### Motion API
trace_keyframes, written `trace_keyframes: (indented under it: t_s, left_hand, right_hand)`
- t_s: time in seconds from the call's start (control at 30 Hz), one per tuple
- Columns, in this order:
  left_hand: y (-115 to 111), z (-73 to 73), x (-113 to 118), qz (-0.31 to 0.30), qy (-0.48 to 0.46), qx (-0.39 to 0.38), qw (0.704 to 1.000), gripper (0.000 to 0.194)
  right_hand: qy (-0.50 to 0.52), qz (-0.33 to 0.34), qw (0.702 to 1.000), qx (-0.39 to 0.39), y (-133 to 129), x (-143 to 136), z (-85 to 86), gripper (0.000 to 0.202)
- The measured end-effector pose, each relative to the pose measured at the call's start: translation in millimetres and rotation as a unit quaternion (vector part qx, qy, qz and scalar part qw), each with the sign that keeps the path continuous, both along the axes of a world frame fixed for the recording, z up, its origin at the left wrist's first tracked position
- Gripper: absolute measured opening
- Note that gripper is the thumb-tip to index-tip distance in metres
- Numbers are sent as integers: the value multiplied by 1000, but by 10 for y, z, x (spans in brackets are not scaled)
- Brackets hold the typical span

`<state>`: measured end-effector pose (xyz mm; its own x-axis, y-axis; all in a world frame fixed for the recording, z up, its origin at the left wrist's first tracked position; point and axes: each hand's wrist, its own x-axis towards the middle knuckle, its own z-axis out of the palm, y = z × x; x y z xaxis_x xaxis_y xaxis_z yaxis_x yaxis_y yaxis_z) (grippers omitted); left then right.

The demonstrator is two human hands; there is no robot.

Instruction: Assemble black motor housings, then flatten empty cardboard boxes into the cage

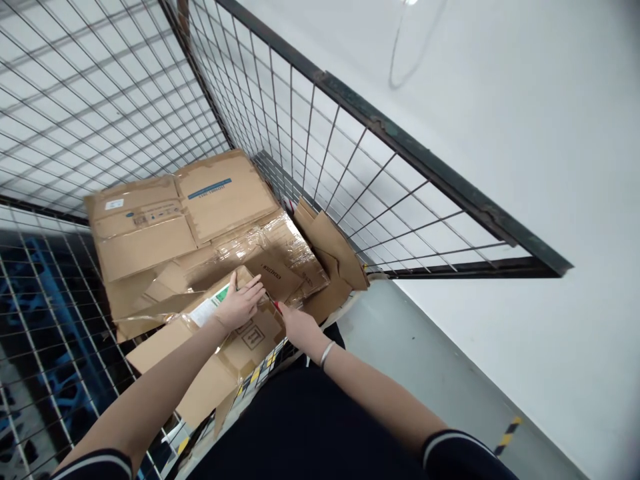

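A brown cardboard box (pixel 273 327) with printed arrow marks and a white and green label (pixel 213 303) lies tilted in front of me, its flaps standing out at the near left end. My left hand (pixel 242 303) rests on its top with the fingers spread. Close to the box's far right edge, my right hand (pixel 299 327) is closed around a small red-handled tool (pixel 277 305), likely a cutter. Its tip is at the box edge and too small to make out. Flattened cardboard (pixel 225 207) lies behind the box.
A wire mesh cage (pixel 325 127) with a dark metal frame surrounds the cardboard. More folded cardboard pieces (pixel 333 250) lean at its right side. Blue plastic pallets (pixel 65 333) show through the mesh at left. A white wall (pixel 550 167) and grey floor (pixel 430 340) lie to the right.
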<state>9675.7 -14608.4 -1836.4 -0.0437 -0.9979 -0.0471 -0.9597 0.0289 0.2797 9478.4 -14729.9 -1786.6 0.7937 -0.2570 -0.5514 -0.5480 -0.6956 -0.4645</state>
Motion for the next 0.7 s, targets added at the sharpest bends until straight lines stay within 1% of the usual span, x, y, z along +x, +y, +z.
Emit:
trace_keyframes:
  t_s: [0.1, 0.2, 0.37, 0.5, 0.6, 0.67, 0.7]
  left_hand:
    - [164, -51, -27, 5, 1, 5, 1000, 46]
    - [267, -73, -30, 10, -5, 8, 1000, 44]
    - [253, -84, -1, 8, -19, 2, 1000, 43]
    - [237, -68, 38, 4, -21, 7, 1000, 43]
    - [182, 17, 21, 14, -42, 18, 999, 36]
    - [103, 100, -78, 54, -70, 45, 995, 32]
    - [56, 138, -163, 87, -87, 60, 991, 36]
  right_hand:
    - [27, 41, 999, -16, 183, -140, -31, 64]
    - [39, 79, 996, -24, 323, -226, -65, 66]
    - [57, 70, 996, -2, 357, -420, -84, 68]
    - [74, 65, 995, 8, 332, -605, 34, 68]
    - [82, 75, 994, 10, 298, -735, 163, 66]
    - [82, 65, 995, 8, 251, -831, 224, 66]
    - [72, 49, 996, 3, 219, -881, 241, 67]
